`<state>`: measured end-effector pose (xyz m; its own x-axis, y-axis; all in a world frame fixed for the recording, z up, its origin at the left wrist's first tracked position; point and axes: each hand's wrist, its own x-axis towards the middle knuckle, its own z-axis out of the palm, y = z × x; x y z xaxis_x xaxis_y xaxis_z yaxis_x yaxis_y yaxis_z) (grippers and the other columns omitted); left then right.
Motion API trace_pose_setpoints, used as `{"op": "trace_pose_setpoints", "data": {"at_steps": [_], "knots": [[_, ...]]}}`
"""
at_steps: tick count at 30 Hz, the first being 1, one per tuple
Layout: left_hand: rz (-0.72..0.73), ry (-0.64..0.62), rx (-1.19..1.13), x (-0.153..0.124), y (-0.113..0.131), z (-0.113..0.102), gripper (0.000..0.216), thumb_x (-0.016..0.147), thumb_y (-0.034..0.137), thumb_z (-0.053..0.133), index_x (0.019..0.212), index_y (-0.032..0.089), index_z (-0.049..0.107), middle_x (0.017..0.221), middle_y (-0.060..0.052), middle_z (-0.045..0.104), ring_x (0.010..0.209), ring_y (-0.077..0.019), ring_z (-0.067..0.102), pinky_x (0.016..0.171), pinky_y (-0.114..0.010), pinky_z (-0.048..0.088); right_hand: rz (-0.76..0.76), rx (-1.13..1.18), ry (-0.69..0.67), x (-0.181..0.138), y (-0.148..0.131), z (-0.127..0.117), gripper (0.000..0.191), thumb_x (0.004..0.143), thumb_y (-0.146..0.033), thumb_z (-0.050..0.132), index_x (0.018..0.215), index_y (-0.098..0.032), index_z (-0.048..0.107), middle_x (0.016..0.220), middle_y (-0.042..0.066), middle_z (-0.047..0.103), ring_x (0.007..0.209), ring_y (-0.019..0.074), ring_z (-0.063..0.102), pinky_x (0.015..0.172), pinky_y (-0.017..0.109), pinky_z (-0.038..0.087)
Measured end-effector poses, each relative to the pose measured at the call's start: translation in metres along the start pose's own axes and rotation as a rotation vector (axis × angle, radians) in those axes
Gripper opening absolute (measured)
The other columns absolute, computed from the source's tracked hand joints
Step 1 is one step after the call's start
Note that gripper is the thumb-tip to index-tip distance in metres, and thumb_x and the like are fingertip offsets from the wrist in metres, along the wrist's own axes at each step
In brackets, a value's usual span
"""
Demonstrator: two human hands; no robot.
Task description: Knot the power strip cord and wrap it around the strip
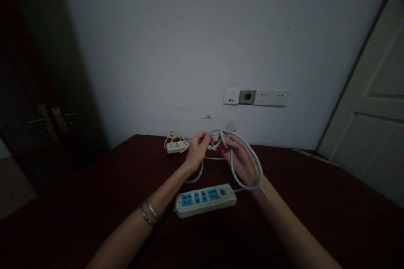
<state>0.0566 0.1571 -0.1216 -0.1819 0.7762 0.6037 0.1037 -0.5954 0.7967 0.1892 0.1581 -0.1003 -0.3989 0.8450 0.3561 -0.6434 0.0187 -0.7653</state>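
Observation:
A looped white power cord [259, 164] is held above the table between both hands. My left hand [197, 149] pinches the cord at the left of the tangle, fingers closed. My right hand [241, 157] has its fingers around the cord at the right, where one loop wraps over another; a large loop hangs across its wrist. Below them lies a white power strip [206, 208] with blue sockets, and the cord runs from its right end. Just beyond my left hand sits a smaller cream power strip [176, 147] with its own cord bunched behind it.
The dark red table [299, 201] reaches back to a grey-white wall [173, 50]. Wall sockets [271, 98] are set above its rear edge. A dark door with a handle [58, 119] stands at the left, and a pale panelled door [375, 105] at the right.

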Motion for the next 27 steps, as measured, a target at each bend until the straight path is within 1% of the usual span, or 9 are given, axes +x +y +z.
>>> {"op": "trace_pose_setpoints", "data": {"at_steps": [3, 6, 10, 14, 17, 19, 21, 23, 27], "knots": [[0.063, -0.027, 0.167, 0.002, 0.003, -0.006, 0.03, 0.087, 0.038, 0.044, 0.07, 0.016, 0.054, 0.067, 0.001, 0.054, 0.066, -0.0116, 0.05, 0.066, -0.022, 0.041, 0.074, 0.03, -0.021, 0.002, -0.002, -0.008, 0.016, 0.065, -0.029, 0.061, 0.078, -0.02, 0.062, 0.094, 0.006, 0.066, 0.094, 0.0232, 0.06, 0.074, 0.034, 0.051], [0.094, -0.092, 0.197, 0.003, 0.007, -0.009, 0.03, 0.088, 0.038, 0.042, 0.072, 0.017, 0.054, 0.068, 0.0, 0.055, 0.067, -0.0121, 0.051, 0.066, -0.022, 0.041, 0.154, 0.024, -0.001, 0.006, 0.0, -0.016, 0.02, 0.07, -0.037, 0.06, 0.079, -0.02, 0.062, 0.088, 0.006, 0.067, 0.085, 0.0215, 0.062, 0.065, 0.032, 0.051], [0.072, -0.21, 0.199, 0.009, 0.012, -0.015, 0.03, 0.088, 0.037, 0.043, 0.07, 0.016, 0.055, 0.067, 0.0, 0.056, 0.064, -0.0123, 0.052, 0.064, -0.022, 0.041, 0.169, -0.051, 0.098, 0.012, 0.006, -0.022, 0.022, 0.066, -0.037, 0.069, 0.073, -0.017, 0.061, 0.071, 0.005, 0.065, 0.063, 0.0151, 0.06, 0.047, 0.022, 0.045], [0.082, -0.371, 0.279, 0.015, 0.017, -0.027, 0.031, 0.088, 0.035, 0.043, 0.068, 0.015, 0.057, 0.066, -0.001, 0.056, 0.063, -0.0118, 0.05, 0.062, -0.023, 0.04, 0.19, -0.154, 0.136, 0.016, 0.007, -0.025, 0.028, 0.063, -0.034, 0.073, 0.082, -0.015, 0.065, 0.063, 0.002, 0.063, 0.047, 0.0099, 0.053, 0.042, 0.02, 0.045], [0.086, -0.495, 0.291, 0.015, 0.022, -0.034, 0.029, 0.089, 0.035, 0.042, 0.073, 0.016, 0.058, 0.068, -0.001, 0.057, 0.062, -0.0114, 0.05, 0.06, -0.023, 0.039, 0.196, -0.278, 0.091, 0.015, 0.006, -0.025, 0.031, 0.063, -0.037, 0.072, 0.083, -0.015, 0.067, 0.058, 0.0, 0.061, 0.04, 0.0077, 0.048, 0.038, 0.02, 0.043], [0.106, -0.529, 0.301, 0.014, 0.026, -0.036, 0.028, 0.089, 0.035, 0.042, 0.076, 0.016, 0.06, 0.069, -0.001, 0.057, 0.063, -0.0117, 0.05, 0.06, -0.023, 0.04, 0.185, -0.388, 0.024, 0.013, 0.006, -0.025, 0.03, 0.064, -0.039, 0.07, 0.079, -0.014, 0.067, 0.052, -0.001, 0.058, 0.038, 0.0071, 0.046, 0.036, 0.019, 0.039], [0.137, -0.527, 0.347, 0.013, 0.03, -0.036, 0.027, 0.088, 0.034, 0.042, 0.078, 0.017, 0.06, 0.068, -0.001, 0.056, 0.063, -0.0118, 0.05, 0.059, -0.022, 0.039, 0.188, -0.487, -0.042, 0.011, 0.006, -0.024, 0.027, 0.062, -0.038, 0.069, 0.073, -0.014, 0.067, 0.045, -0.003, 0.051, 0.036, 0.0062, 0.042, 0.035, 0.017, 0.035], [0.166, -0.523, 0.417, 0.013, 0.034, -0.036, 0.026, 0.089, 0.034, 0.042, 0.08, 0.017, 0.061, 0.066, 0.0, 0.055, 0.062, -0.0116, 0.048, 0.057, -0.022, 0.038, 0.219, -0.556, -0.089, 0.01, 0.004, -0.024, 0.023, 0.059, -0.035, 0.068, 0.067, -0.014, 0.066, 0.044, -0.004, 0.048, 0.037, 0.0049, 0.038, 0.036, 0.016, 0.032], [0.23, -0.507, 0.55, 0.01, 0.041, -0.034, 0.026, 0.09, 0.034, 0.041, 0.082, 0.018, 0.061, 0.068, 0.0, 0.056, 0.062, -0.0113, 0.048, 0.059, -0.023, 0.037, 0.288, -0.707, -0.114, 0.01, -0.003, -0.028, 0.017, 0.056, -0.031, 0.06, 0.057, -0.014, 0.06, 0.043, -0.005, 0.044, 0.036, 0.0045, 0.034, 0.036, 0.016, 0.027]]}}
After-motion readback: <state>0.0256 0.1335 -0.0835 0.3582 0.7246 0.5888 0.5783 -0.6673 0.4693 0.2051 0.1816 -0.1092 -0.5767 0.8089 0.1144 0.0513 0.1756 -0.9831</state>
